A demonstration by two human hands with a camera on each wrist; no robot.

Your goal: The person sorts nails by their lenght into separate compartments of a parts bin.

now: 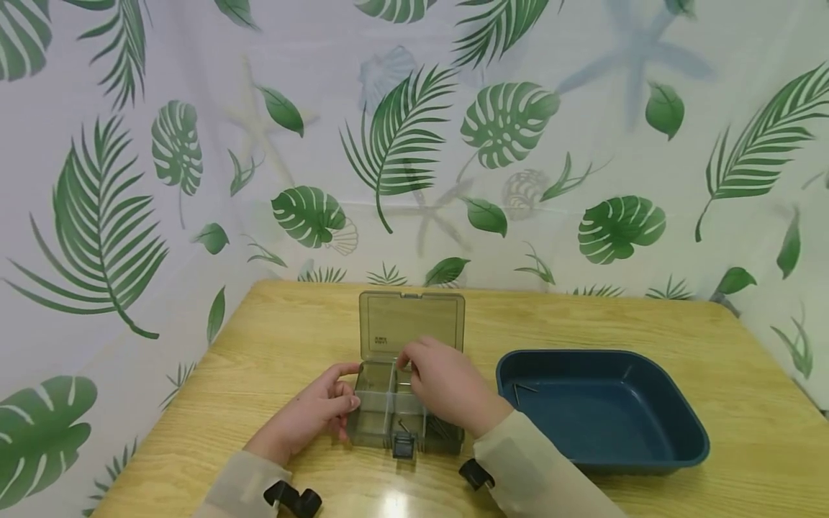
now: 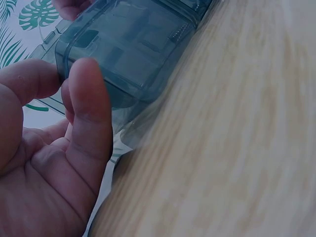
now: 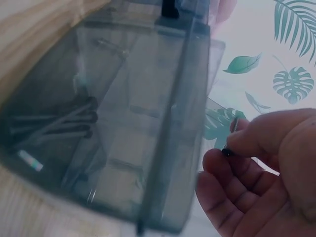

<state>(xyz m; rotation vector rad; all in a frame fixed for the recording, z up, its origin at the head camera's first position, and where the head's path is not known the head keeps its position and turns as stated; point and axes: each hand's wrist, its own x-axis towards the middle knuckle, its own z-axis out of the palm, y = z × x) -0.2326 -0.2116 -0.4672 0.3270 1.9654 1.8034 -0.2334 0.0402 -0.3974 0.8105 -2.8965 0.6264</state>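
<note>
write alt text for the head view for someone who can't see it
A left hand holds the left side of a see-through divided box, lid raised, while the right hand reaches over it. To the right, a blue tray holds screws. Both stand on a wooden table before a leaf-print backdrop.

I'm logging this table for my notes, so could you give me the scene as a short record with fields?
Box: see-through, divided, lid raised
Left hand: touches the box's left side
Right hand: over the box's back row, pinching a small screw or nail
Front right compartment: several long screws or nails
Tray: dark blue, right of the box; thin metal pieces at its left end
Surface: wooden table
Behind: leaf-patterned backdrop
</note>
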